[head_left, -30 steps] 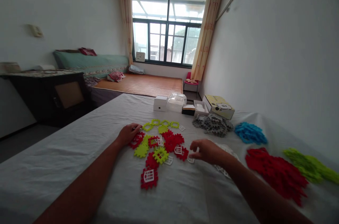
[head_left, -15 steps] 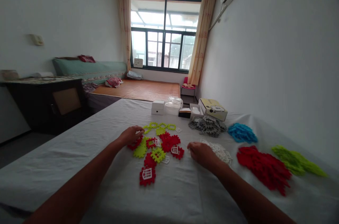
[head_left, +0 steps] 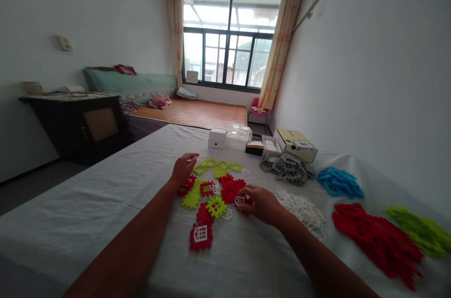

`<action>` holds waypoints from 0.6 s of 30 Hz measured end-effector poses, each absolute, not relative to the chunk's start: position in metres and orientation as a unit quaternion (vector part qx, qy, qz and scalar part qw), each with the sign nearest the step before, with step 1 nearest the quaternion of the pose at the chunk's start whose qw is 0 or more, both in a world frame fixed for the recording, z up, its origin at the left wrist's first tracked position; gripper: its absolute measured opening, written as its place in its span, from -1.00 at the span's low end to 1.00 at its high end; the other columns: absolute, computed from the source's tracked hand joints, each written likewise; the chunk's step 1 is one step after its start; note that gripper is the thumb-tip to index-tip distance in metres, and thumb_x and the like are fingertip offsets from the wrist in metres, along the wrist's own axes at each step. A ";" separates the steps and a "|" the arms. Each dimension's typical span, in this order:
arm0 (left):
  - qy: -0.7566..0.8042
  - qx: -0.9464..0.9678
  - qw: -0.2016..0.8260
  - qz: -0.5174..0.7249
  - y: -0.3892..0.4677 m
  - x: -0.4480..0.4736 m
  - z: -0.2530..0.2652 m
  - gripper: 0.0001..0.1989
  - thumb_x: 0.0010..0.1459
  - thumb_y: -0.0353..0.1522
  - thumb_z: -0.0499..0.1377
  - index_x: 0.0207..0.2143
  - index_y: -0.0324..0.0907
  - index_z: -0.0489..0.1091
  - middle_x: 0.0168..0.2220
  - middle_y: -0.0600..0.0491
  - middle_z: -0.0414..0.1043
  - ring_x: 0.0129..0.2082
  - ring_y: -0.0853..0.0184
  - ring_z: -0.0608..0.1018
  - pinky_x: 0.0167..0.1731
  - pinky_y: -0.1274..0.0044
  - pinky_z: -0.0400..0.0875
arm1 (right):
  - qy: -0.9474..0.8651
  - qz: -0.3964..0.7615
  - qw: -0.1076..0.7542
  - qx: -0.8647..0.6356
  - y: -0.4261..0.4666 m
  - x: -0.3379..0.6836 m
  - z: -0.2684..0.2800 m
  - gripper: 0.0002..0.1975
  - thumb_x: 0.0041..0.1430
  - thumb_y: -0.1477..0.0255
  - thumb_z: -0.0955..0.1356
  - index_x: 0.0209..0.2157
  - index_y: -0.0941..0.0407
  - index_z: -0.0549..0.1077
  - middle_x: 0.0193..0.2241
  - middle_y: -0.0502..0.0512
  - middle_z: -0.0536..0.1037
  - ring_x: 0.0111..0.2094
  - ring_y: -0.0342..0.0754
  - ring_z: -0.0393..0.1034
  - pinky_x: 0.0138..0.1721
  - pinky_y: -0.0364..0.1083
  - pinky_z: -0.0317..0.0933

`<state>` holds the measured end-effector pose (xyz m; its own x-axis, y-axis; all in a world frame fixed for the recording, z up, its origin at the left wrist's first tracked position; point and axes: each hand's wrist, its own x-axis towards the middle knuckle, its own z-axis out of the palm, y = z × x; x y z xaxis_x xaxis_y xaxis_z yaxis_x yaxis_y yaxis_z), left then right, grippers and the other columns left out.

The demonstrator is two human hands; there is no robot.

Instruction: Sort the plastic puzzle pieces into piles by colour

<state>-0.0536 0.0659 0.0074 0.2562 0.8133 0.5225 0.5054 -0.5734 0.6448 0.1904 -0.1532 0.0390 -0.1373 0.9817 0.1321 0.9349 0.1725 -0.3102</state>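
Near the left end of the lime-green frame pieces [head_left: 210, 162], my left hand [head_left: 184, 166] hovers with its fingers loosely stretched and nothing visible in them. Just below it lies a red notched piece [head_left: 186, 186], partly covered by the wrist. My right hand [head_left: 260, 201] has its thumb and fingers around a red notched plastic piece with a white window insert [head_left: 240, 201]. Beside these lie a red cluster [head_left: 230, 188], a lime-green square frame [head_left: 216, 207], and a red square with a white window [head_left: 200, 236]. The right fingers hide part of their piece.
Piles of white window pieces [head_left: 301, 211], grey pieces [head_left: 287, 168], blue pieces [head_left: 340, 183], red pieces [head_left: 377, 239] and lime-green pieces [head_left: 419, 227] lie to the right. A clear plastic container [head_left: 238, 137], a white box [head_left: 217, 138] and a yellow box [head_left: 296, 144] stand at the back.
My right hand has moved left from beside the white pile onto the red piece with the white window. My left hand has lifted away from the red piece. The view has shifted slightly.
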 end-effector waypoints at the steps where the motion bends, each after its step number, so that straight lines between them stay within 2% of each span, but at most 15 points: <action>1: 0.419 0.771 0.180 0.444 0.065 -0.056 0.002 -0.64 0.14 -0.25 -0.04 -0.19 -0.20 0.47 -0.17 -0.01 0.51 -0.20 0.32 0.53 -0.21 0.52 0.43 | -0.753 0.077 0.160 -0.634 -0.153 0.183 0.033 -0.74 0.05 0.26 0.35 -0.19 -0.01 0.47 -0.19 0.03 0.49 -0.22 -0.09 0.37 -0.26 -0.17 0.18; 3: 0.402 0.786 0.170 0.438 0.063 -0.059 -0.004 -0.66 0.15 -0.24 -0.02 -0.19 -0.18 0.46 -0.17 0.00 0.51 -0.19 0.31 0.53 -0.19 0.50 0.43 | -0.758 0.073 0.173 -0.625 -0.155 0.176 0.024 -0.74 0.06 0.27 0.35 -0.17 -0.01 0.46 -0.19 0.04 0.49 -0.18 -0.07 0.35 -0.20 -0.16 0.18; 9: 0.379 0.840 0.077 0.380 0.059 -0.055 0.000 -0.69 0.18 -0.27 -0.02 -0.22 -0.14 0.47 -0.18 0.01 0.50 -0.14 0.27 0.49 -0.06 0.43 0.34 | -0.787 0.038 0.214 -0.578 -0.158 0.173 0.018 -0.77 0.24 0.36 0.21 -0.17 -0.01 0.46 -0.24 0.04 0.53 -0.18 -0.09 0.35 -0.13 -0.14 0.18; 14: 0.384 0.855 0.051 0.344 0.057 -0.053 -0.002 -0.72 0.17 -0.29 -0.02 -0.22 -0.11 0.46 -0.17 0.02 0.49 -0.15 0.26 0.48 -0.11 0.44 0.35 | -0.736 -0.029 0.266 -0.622 -0.157 0.214 0.024 -0.75 0.23 0.43 0.19 -0.17 0.04 0.46 -0.25 0.09 0.54 -0.18 -0.06 0.36 -0.13 -0.09 0.20; 18: 0.388 0.857 0.051 0.335 0.055 -0.053 -0.002 -0.72 0.17 -0.30 -0.02 -0.22 -0.12 0.46 -0.18 0.03 0.49 -0.16 0.28 0.49 -0.11 0.47 0.34 | -0.709 -0.028 0.218 -0.670 -0.157 0.258 0.025 -0.77 0.16 0.35 0.23 -0.30 0.04 0.51 -0.33 0.06 0.54 -0.24 -0.04 0.39 -0.18 -0.07 0.23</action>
<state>-0.0534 0.0550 -0.0018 0.4749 0.6989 0.5348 0.6305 -0.6941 0.3473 0.2583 -0.1575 0.0245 -0.0066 0.9381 0.3464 0.9624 0.1001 -0.2527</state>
